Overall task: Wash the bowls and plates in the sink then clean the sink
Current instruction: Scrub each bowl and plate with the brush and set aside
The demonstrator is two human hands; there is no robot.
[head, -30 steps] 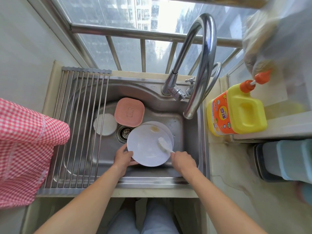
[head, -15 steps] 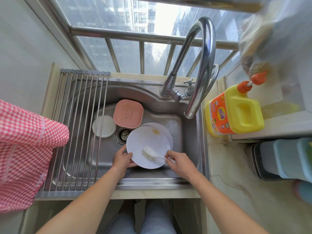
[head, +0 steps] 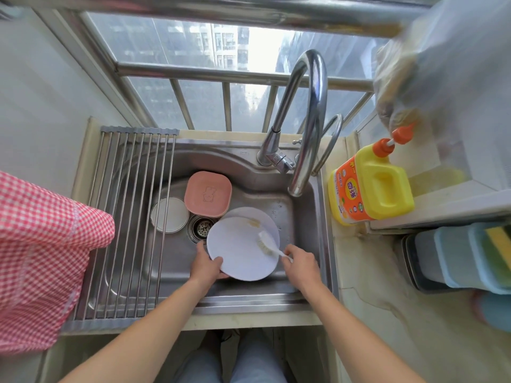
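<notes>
In the steel sink (head: 243,167) my left hand (head: 206,265) grips the near-left rim of a white plate (head: 237,252), held tilted above a second white plate (head: 265,219) that carries a yellowish smear. My right hand (head: 300,265) holds the handle of a white dish brush (head: 266,241), whose bristles rest on the upper plate's right side. A pink square plate (head: 207,193) lies behind the drain (head: 201,226). A small white bowl (head: 169,214) sits left of the drain, partly under the rack.
A roll-up metal drying rack (head: 130,217) spans the sink's left half. The tall curved faucet (head: 307,120) arches over the basin's right rear. A yellow and orange detergent bottle (head: 370,186) stands on the right counter, with containers and a sponge (head: 495,250) beyond. Red checked cloth (head: 41,255) hangs left.
The brush has swept from the plate's right side to its middle and back toward the right edge. My left hand keeps its grip on the rim. The view has tilted slightly.
</notes>
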